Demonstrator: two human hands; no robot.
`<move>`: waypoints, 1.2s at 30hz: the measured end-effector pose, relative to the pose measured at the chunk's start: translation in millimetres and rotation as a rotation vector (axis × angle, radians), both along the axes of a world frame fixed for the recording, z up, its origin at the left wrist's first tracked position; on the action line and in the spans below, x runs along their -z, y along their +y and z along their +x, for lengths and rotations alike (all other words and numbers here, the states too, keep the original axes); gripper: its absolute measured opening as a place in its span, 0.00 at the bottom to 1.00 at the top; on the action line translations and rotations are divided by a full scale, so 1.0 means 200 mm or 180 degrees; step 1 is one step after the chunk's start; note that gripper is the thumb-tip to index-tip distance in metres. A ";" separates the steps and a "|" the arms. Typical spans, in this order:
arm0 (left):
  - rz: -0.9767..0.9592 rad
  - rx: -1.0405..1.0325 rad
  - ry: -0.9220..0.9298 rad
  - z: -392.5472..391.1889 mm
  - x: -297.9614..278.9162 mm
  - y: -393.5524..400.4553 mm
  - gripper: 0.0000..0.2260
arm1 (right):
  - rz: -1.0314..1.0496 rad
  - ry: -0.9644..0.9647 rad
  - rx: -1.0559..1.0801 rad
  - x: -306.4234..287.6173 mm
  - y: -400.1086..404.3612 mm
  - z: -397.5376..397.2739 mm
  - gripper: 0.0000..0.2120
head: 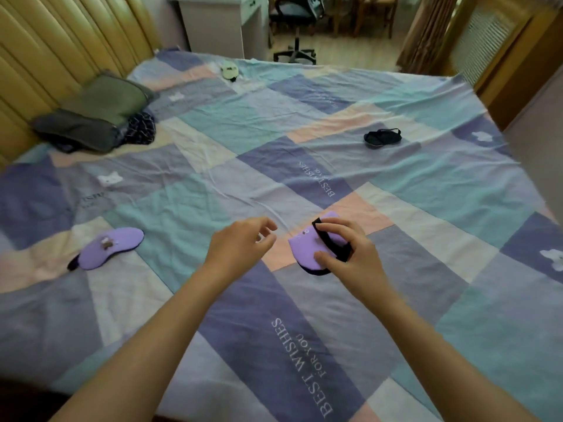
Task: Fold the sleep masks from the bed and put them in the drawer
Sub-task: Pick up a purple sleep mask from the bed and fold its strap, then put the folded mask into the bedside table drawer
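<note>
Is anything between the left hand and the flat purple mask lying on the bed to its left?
Nothing visible. Only bare quilt lies between the empty left hand and the flat purple mask. The right hand holds the folded purple mask.

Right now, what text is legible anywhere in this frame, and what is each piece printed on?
"BEST WISHES FOR YOU": near dark-purple patch of the bedsheet, running lengthwise.
"BEST WISHES", with a smaller second line too blurred to read: middle purple patch.
Partial dark lettering on the left patch: too blurred and creased to read.
No readable text on the folded purple sleep mask in the right hand.
</note>
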State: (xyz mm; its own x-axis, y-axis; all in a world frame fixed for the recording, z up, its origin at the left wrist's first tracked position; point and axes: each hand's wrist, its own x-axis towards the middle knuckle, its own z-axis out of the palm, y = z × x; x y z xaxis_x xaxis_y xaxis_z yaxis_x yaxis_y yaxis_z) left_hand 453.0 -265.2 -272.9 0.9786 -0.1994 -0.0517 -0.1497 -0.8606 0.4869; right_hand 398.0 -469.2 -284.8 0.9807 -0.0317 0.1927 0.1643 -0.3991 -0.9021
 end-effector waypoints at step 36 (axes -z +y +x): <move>0.0106 -0.4259 0.0139 -2.49 -0.86 2.83 0.08 | -0.0330 -0.0527 -0.5011 -0.94 3.36 -1.10 0.20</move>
State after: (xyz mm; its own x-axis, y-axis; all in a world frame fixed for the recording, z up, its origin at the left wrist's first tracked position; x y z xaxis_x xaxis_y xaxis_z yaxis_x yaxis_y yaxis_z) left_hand -45.3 301.8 -101.4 0.4164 0.9062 -0.0736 0.8266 -0.3436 0.4457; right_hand 179.0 201.8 -96.3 -0.0125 0.9724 0.2329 0.5448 0.2019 -0.8139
